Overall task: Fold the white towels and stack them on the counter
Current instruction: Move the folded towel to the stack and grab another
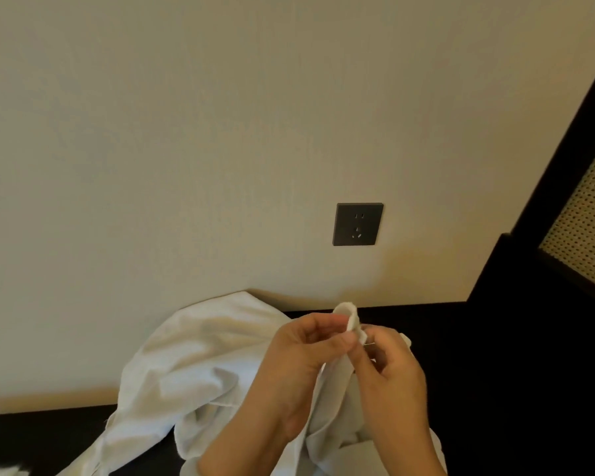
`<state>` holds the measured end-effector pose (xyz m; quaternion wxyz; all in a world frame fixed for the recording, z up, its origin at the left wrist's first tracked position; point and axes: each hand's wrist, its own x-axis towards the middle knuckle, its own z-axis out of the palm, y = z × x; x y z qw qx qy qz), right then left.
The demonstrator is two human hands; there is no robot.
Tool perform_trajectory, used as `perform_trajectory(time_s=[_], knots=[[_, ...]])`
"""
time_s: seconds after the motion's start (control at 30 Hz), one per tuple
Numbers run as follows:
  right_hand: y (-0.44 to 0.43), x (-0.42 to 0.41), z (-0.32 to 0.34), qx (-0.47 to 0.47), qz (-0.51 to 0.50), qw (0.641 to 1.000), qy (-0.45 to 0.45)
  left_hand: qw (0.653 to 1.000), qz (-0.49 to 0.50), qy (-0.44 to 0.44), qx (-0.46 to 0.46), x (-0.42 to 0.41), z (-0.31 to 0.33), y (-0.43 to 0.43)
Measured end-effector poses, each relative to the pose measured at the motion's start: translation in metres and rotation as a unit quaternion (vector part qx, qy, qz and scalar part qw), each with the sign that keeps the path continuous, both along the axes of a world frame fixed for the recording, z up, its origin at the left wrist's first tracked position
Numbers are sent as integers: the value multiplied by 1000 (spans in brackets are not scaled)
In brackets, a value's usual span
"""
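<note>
A white towel point(189, 362) lies rumpled on the dark counter point(495, 372), one part propped against the wall. Both my hands hold up one corner of it in front of me. My left hand point(303, 359) pinches the towel's edge between thumb and fingers, with the corner sticking up above them. My right hand point(392, 372) pinches the same edge just to the right, its fingers curled round the cloth. The rest of the towel hangs down between my wrists and trails toward the lower left.
A cream wall rises right behind the counter, with a dark power socket point(358, 224) on it. A dark frame with a woven cane panel point(584, 221) stands at the right. A bit of white cloth point(0, 471) shows at the bottom left corner.
</note>
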<state>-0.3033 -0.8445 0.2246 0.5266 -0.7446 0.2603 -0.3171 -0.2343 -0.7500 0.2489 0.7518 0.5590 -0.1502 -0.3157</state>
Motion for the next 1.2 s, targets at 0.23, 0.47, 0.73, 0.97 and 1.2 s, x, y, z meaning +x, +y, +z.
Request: perform_trajectory(time_s=[0.23,0.47,0.73,0.97,1.2], knots=[[0,-4,15,-9,-45,999,4,918,169,-307,187,-9,6,4],[21,-28,36,-98,70,989,80,868,118,-449,176,-32,5,27],[40,-48,44,26,158,975,155,862,31,-476,169,-43,-11,65],[38,-48,63,1,211,966,148,878,96,-444,152,-40,6,73],[-6,-24,153,-4,177,981,-82,757,151,-590,236,-24,60,27]])
